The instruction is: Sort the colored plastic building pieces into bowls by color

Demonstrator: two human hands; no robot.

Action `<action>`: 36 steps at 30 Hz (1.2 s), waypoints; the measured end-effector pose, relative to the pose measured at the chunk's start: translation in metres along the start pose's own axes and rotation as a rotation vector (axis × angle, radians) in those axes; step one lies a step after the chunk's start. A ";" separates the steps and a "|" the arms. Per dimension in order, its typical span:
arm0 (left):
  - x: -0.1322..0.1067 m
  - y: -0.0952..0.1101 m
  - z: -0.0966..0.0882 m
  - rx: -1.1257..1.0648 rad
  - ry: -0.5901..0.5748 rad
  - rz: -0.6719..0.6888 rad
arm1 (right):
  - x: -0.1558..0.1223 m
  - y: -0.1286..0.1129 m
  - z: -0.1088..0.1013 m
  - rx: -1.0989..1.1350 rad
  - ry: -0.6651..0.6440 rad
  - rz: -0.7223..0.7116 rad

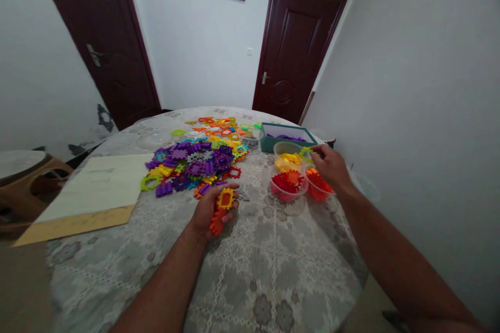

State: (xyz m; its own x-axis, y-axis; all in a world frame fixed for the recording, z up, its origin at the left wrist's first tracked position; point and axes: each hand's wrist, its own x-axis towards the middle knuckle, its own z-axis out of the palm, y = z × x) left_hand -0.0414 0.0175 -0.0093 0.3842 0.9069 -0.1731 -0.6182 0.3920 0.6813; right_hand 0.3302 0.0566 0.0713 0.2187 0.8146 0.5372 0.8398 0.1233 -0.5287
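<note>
My left hand (207, 213) is curled, palm up, around a yellow frame-shaped building piece (225, 199) and orange building pieces (217, 222). At the right, my right hand (330, 165) pinches a lime-green building piece (305, 153) above the clear tubs. One tub holds yellow pieces (291, 159). Nearer to me, a second has red pieces (288, 182) in it, and orange-red pieces (318, 181) fill a third, just under my right hand. A mixed pile of purple, yellow, blue and green pieces (195, 161) lies beyond my left hand.
A green box (269, 144) with purple pieces stands behind the tubs. More orange and yellow pieces (216, 127) lie at the back beside a small clear tub (251, 135). A cream sheet with a tan edge (78, 223) overhangs the table's left side. A stool (35, 177) stands at left.
</note>
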 end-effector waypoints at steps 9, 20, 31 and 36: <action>-0.002 0.001 -0.005 -0.133 -0.068 -0.042 | 0.044 0.066 -0.004 -0.284 0.161 0.103; -0.002 -0.004 -0.002 0.026 -0.071 -0.048 | -0.091 -0.116 0.058 0.325 -0.438 -0.301; -0.002 -0.007 -0.001 0.188 -0.049 -0.100 | -0.116 -0.125 0.090 0.521 -0.512 -0.246; -0.002 -0.003 0.004 0.122 0.036 -0.110 | -0.109 -0.117 0.072 0.595 -0.548 -0.111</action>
State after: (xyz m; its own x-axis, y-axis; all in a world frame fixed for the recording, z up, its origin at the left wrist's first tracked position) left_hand -0.0375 0.0135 -0.0082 0.4191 0.8653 -0.2749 -0.4855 0.4695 0.7375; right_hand 0.1721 -0.0063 0.0275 -0.2537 0.9226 0.2906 0.4038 0.3740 -0.8349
